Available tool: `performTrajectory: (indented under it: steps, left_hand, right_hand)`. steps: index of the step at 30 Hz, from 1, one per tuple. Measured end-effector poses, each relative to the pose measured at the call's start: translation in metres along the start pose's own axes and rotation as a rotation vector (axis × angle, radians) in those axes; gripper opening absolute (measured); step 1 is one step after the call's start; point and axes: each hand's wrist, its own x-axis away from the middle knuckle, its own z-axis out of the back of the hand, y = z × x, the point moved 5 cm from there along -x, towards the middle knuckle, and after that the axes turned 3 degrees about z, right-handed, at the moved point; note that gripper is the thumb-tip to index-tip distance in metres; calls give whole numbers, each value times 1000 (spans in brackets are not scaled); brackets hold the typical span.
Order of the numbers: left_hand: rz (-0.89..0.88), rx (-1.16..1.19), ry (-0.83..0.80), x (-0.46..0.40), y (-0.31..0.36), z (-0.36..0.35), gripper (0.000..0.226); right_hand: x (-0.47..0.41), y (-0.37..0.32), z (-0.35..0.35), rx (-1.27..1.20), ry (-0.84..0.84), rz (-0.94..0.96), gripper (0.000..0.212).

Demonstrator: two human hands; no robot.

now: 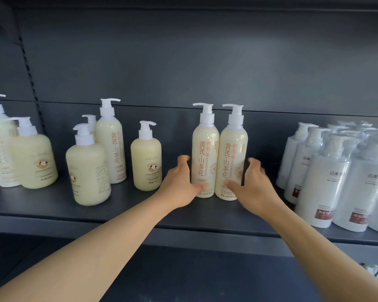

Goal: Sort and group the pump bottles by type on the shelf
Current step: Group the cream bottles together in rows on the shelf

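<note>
A dark grey shelf carries upright cream pump bottles and, rightmost, plastic-wrapped white bottles
</note>
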Motion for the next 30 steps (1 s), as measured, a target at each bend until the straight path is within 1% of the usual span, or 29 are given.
performTrajectory:
  steps: [2, 3, 5, 10, 14, 17, 20, 23, 25, 27, 30]
  left_hand:
    - [3, -32, 42, 13, -7, 13, 80]
    - [5, -48, 59, 21, -11, 21, 77]
    - [4, -87, 89, 36, -21, 40, 69]
    - [36, -181, 145, 72, -51, 96, 47]
    - [104, -263, 211, 94, -85, 144, 37]
    - [131, -273, 243, 101, -111, 176, 32]
    - [139, -289, 253, 101, -135, 204, 35]
    - [123, -310, 253, 93, -154, 228, 37]
    - [100, -340, 258, 84, -165, 246, 37]
    - [79, -355, 266, 75, -175, 264, 36]
    - [32, -374, 288, 61, -188, 291, 35]
  right_hand:
    - [12, -15, 8, 60, 96, 99, 72]
    - [18, -25, 10, 72, 107, 148, 69]
    - [25, -43, 4, 75, 59, 223, 66]
    - [40, -96, -33, 39, -122, 348, 63]
    - [45, -135, -70, 34, -196, 415, 61]
    - [46, -162, -97, 21, -214, 434, 61]
    - [39, -191, -114, -6, -162, 459, 54]
    - [20, -226, -114, -24, -14, 486, 41]
    - [3, -250, -112, -31, 54, 475, 38]
    - [-18, -269, -115, -17, 76, 431, 46]
    - [-45, -288, -125, 18, 63, 336, 62]
